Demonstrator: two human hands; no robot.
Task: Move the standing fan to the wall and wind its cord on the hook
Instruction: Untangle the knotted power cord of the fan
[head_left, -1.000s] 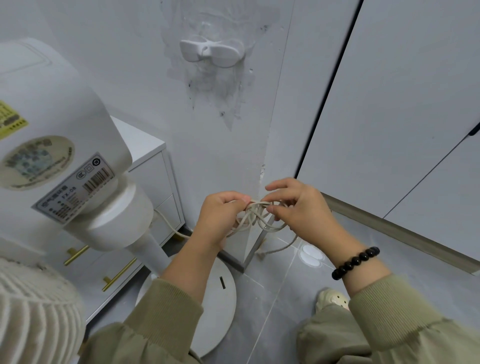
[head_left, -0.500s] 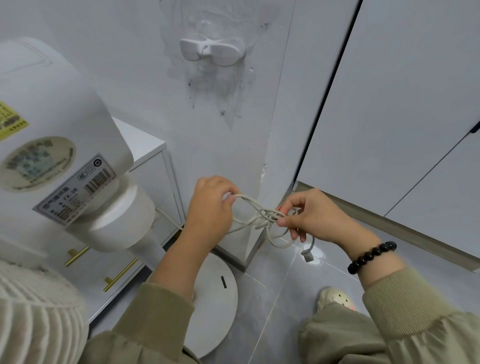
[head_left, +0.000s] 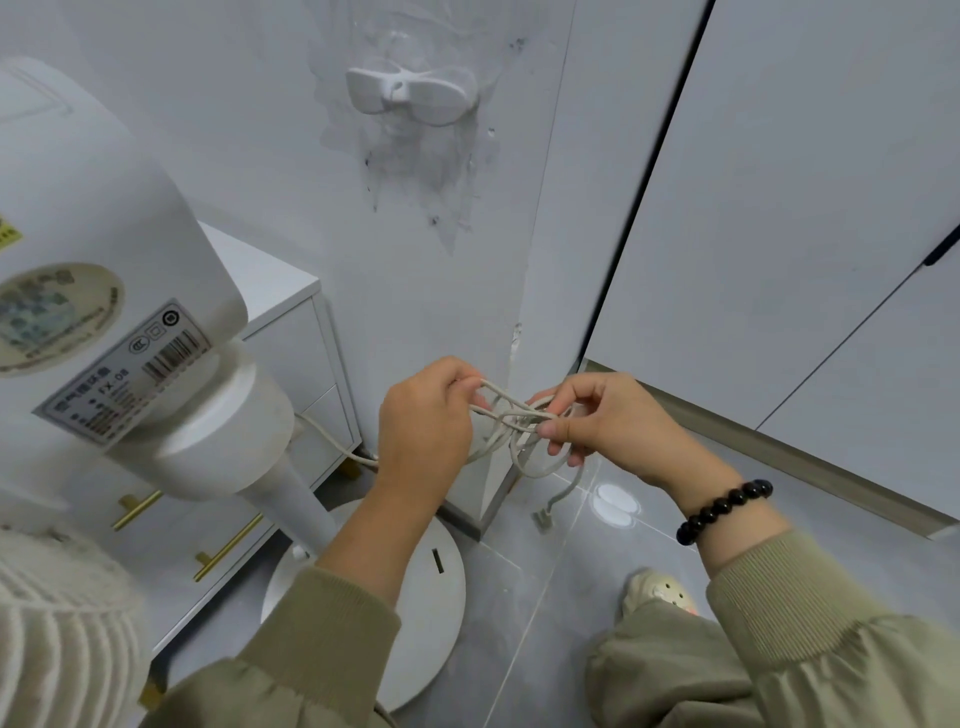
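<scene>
The white standing fan (head_left: 104, 291) stands at the left beside the wall, its round base (head_left: 415, 597) on the floor. Its pale cord (head_left: 511, 421) is tangled in loops between my hands. My left hand (head_left: 426, 431) grips one end of the loops. My right hand (head_left: 602, 426) pinches the knotted middle, and the plug (head_left: 543, 519) dangles below it. A white two-armed hook (head_left: 410, 96) sits on the wall well above both hands, with nothing on it.
A white drawer cabinet (head_left: 291, 332) with gold handles stands behind the fan. White cupboard doors (head_left: 779, 208) fill the right. The wall corner (head_left: 519, 332) juts out just behind the cord. My shoe (head_left: 657, 592) rests on the grey tiled floor.
My hands first drew apart, stretching the cord loops and dropping the plug. My right hand has since come a little closer, and the plug hangs lower.
</scene>
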